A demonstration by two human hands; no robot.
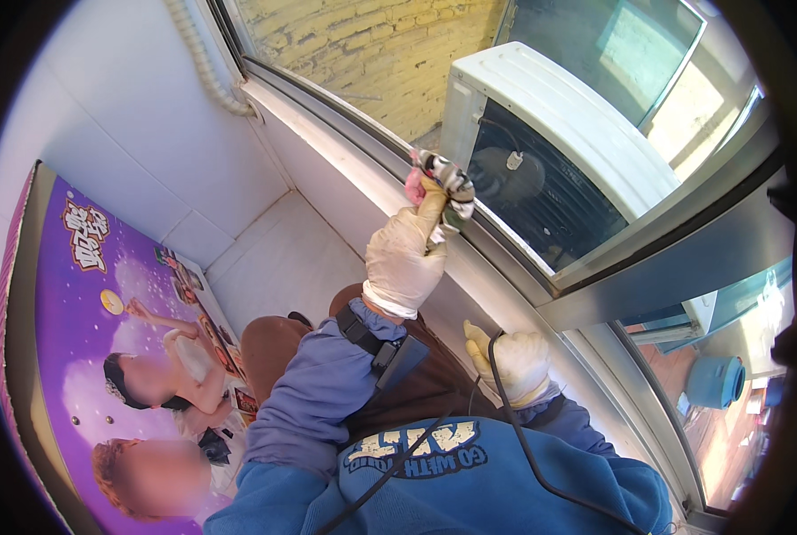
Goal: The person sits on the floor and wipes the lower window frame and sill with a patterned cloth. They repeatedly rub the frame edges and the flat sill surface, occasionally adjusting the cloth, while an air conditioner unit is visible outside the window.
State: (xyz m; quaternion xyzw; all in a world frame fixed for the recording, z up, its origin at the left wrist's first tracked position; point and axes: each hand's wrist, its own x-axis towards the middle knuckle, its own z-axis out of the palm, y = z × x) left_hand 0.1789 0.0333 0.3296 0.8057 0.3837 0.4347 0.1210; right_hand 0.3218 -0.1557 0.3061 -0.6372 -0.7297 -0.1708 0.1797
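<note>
My left hand, in a pale rubber glove with a dark strap and a small device at the wrist, is closed on a crumpled patterned cloth with a pink part. The forefinger presses the cloth at the lower track of a metal-framed sliding window. Lower right, my right hand, gloved too, is near the inner window ledge with thumb and fingers apart; no object shows in it. A black cable loops across that hand and down over the blue top; whether the fingers touch it I cannot tell.
Beyond the glass stand a white air-conditioner outdoor unit and a yellow brick wall. A large purple printed box or board stands at left beside white wall tiles. A ribbed hose runs down the corner. A blue bucket-like container is at right.
</note>
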